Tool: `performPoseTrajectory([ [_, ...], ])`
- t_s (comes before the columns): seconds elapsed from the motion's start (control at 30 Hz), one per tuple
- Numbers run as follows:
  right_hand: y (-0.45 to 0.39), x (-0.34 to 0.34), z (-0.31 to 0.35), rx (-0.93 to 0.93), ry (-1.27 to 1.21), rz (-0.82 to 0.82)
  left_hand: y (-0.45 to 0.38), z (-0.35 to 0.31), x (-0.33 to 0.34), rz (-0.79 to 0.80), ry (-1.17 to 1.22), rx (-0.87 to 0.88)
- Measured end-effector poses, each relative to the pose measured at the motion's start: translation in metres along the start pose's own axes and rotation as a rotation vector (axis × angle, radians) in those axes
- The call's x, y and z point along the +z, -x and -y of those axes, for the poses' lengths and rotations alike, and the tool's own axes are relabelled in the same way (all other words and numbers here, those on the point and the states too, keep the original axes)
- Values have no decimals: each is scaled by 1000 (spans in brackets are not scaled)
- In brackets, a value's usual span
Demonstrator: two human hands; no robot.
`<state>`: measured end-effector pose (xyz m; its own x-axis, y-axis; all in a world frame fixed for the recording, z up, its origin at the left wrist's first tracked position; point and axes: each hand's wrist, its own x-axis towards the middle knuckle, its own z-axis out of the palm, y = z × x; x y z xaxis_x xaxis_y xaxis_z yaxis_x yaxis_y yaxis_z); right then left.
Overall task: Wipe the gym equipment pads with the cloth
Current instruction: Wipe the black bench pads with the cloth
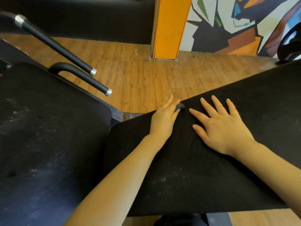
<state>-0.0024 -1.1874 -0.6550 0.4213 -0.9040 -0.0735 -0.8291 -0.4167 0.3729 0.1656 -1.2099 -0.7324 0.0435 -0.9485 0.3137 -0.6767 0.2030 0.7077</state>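
here long pad (211, 160) runs lower-left to upper-right; right hand (223, 126) flat on it.

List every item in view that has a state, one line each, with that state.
left hand: fingers extended over a small dark cloth at the pad's edge
right hand: flat, fingers spread, resting on the pad
right pad: dusty whitish specks near its front
left pad: dusty, whitish smears

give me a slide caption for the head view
Left hand slides a small dark cloth along the pad edge while the right hand lies flat on it.
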Motion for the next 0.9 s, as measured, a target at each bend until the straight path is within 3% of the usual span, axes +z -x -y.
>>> performPoseTrajectory([
  [0.17,-1,0,-1,-13,-1,25,107,12,-15,112,-27,154],
  [0.23,0,0,-2,-18,4,30,99,26,-18,140,-21,188],
  [0.4,-3,0,-2,-15,2,15,14,34,-13,28,33,-52],
  [0.6,-7,-4,6,9,3,65,113,33,-24,95,-79,73],
  [0.67,-16,-5,25,-32,-4,68,101,43,-24,95,-114,59],
  [0.83,-29,7,63,-107,-13,44,18,55,-21,35,-101,-165],
  [0.9,-30,9,61,-107,-4,30,27,55,-23,48,-145,-136],
])
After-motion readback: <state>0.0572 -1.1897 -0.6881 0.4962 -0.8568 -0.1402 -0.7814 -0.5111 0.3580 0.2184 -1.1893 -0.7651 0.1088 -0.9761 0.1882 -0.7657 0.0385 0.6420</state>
